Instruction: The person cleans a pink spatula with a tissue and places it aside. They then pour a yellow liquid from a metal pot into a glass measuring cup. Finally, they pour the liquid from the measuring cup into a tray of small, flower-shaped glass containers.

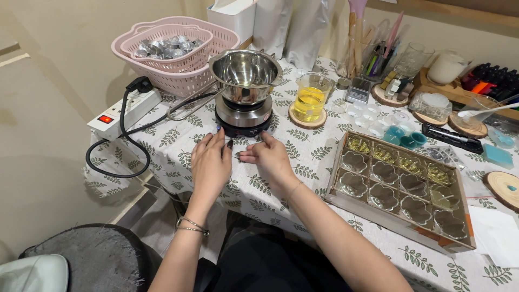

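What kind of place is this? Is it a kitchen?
Probably not a kitchen: it looks like a home craft table, maybe for candle making. A small steel pot sits on a hotplate, a beaker holds yellow liquid, and a box holds little glass cups.

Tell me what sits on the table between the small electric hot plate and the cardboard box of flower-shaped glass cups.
In the head view, a glass beaker of yellow liquid on a round wooden coaster stands between the hot plate and the cardboard box; otherwise only leaf-print tablecloth.
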